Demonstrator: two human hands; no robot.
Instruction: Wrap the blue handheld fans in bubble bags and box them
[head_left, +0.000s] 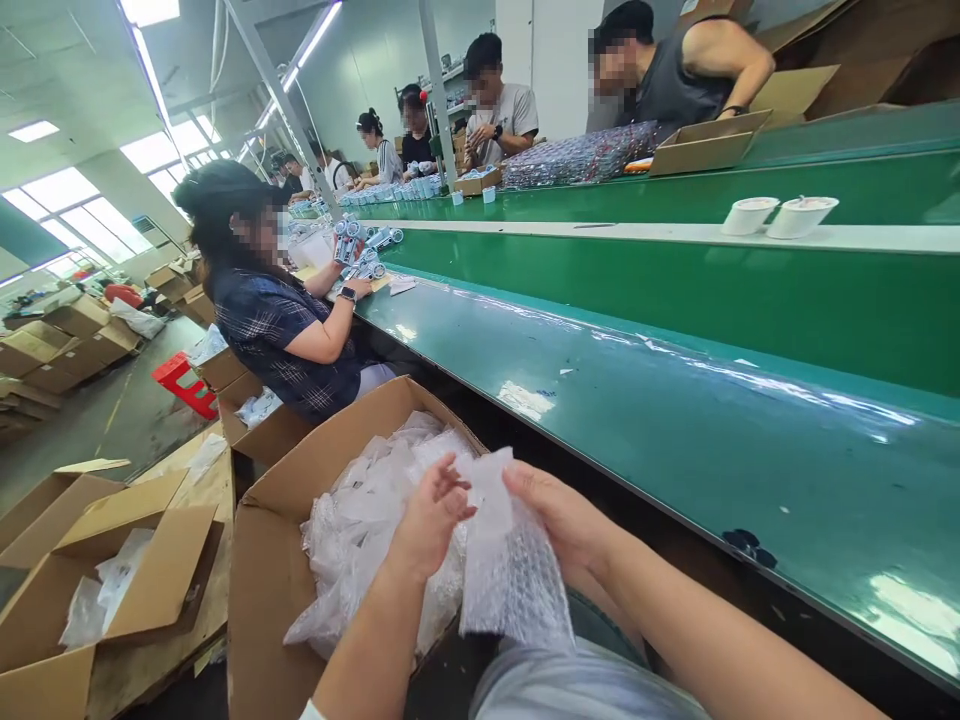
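My right hand (561,512) pinches the upper right edge of a translucent bubble-wrap bag (517,580), which hangs down over my lap. My left hand (433,515) is just left of the bag's upper part, its fingers apart and slightly curled, with nothing held in them. Beneath and behind that hand stands a large open cardboard box (271,590), filled with a heap of bubble-wrap bags (352,520). Whether the held bag has anything inside, I cannot tell.
Along my right runs a green worktable (645,430) with small black round pieces (750,547) at its edge. White cups (801,216) stand on a pale strip beyond. A co-worker (262,310) sits ahead, handling toy vehicles (351,240). Another open box (142,520) lies left.
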